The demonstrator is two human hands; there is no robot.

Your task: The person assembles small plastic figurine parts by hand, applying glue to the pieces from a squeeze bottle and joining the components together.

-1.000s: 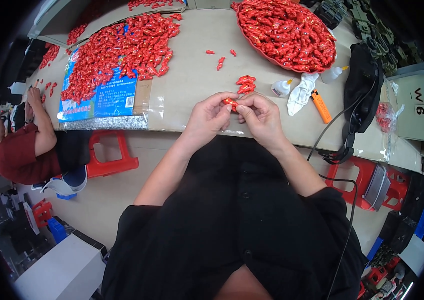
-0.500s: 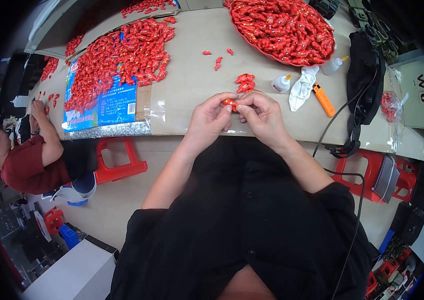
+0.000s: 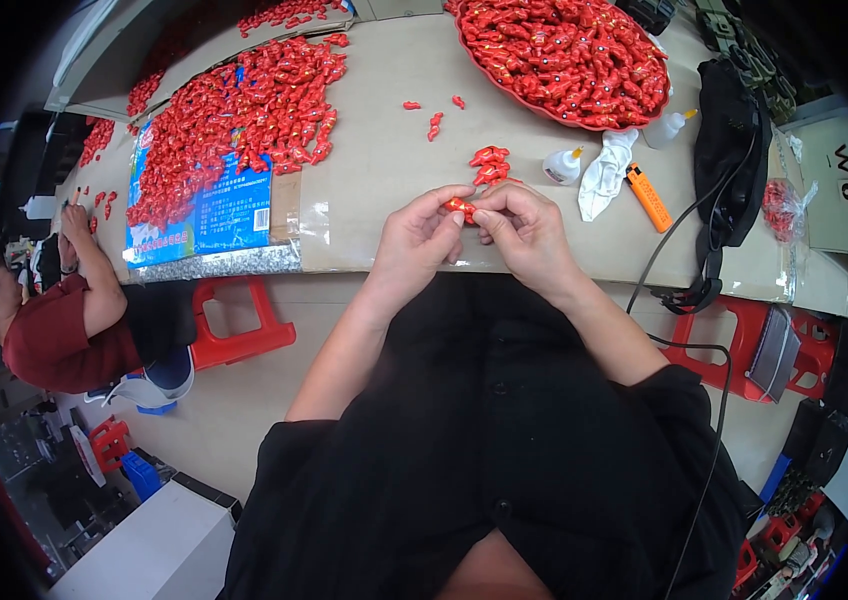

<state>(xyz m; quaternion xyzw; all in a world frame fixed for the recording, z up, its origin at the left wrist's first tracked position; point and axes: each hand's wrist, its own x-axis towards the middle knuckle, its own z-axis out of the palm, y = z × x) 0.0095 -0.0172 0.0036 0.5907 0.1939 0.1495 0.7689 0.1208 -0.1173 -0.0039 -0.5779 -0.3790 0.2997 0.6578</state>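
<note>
A small red figurine with yellow marks [image 3: 461, 207] is pinched between both hands over the table's near edge. My left hand [image 3: 417, 235] grips its left end with thumb and fingertips. On its other end, my right hand [image 3: 527, 228] closes thumb and forefinger. The fingers partly cover the piece, so its full shape is hidden. Just beyond my hands lie a few similar red pieces [image 3: 490, 165], close together. Farther off, several loose red pieces [image 3: 434, 126] rest on the tabletop.
A red basin [image 3: 519, 105] heaped with pieces stands at the far right. Near it are a white glue bottle [image 3: 562, 167], a white cloth [image 3: 604, 180], an orange cutter [image 3: 650, 200] and a black bag [image 3: 729, 160]. More pieces cover blue cardboard [image 3: 234, 215]. A co-worker [image 3: 69, 320] sits left.
Both hands keep hold of the red figurine in nearly the same place. The whole view has shifted very slightly.
</note>
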